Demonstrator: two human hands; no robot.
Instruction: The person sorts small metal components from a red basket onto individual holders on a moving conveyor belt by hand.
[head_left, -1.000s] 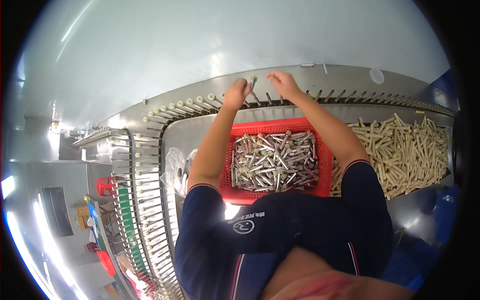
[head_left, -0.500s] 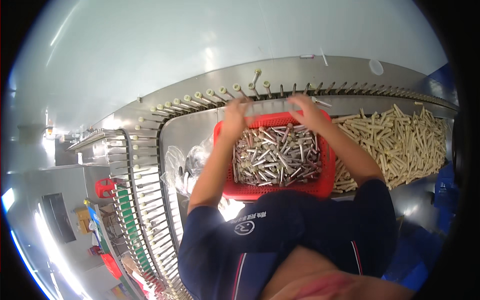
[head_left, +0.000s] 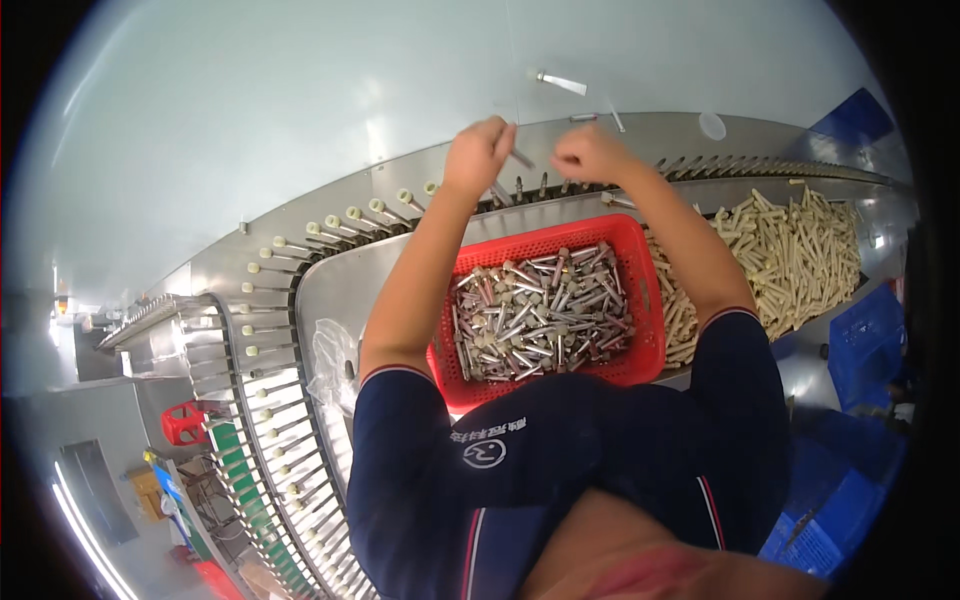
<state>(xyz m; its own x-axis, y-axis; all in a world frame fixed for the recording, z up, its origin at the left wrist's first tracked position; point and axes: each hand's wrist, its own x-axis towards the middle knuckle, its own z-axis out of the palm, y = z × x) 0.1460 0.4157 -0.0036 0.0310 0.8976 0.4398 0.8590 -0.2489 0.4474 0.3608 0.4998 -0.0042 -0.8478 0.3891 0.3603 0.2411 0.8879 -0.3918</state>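
Note:
My left hand (head_left: 478, 155) is raised over the pin conveyor (head_left: 640, 175), fingers closed around a slim silvery piece (head_left: 522, 158) that points down to the right. Just right of it, my right hand (head_left: 592, 155) is curled shut above the same row of pins; whatever may be in its fingers is hidden. Below my forearms, a red perforated plastic basket (head_left: 655, 330) holds many silvery pieces with pale round ends (head_left: 540, 310). Similar pieces with pale ends (head_left: 345, 225) sit on the conveyor pins left of my left hand, while several pins near my hands are bare.
A heap of cream-coloured sticks (head_left: 785, 255) lies right of the basket. Crumpled clear plastic (head_left: 335, 365) lies to its left. A silvery piece with a pale end (head_left: 562, 82) shows against the white surface beyond my hands. Blue crates (head_left: 865, 345) stand at the right.
Both hands have moved up and away from the basket to above the conveyor, and their fingers have closed. A silvery piece now shows against the white surface beyond.

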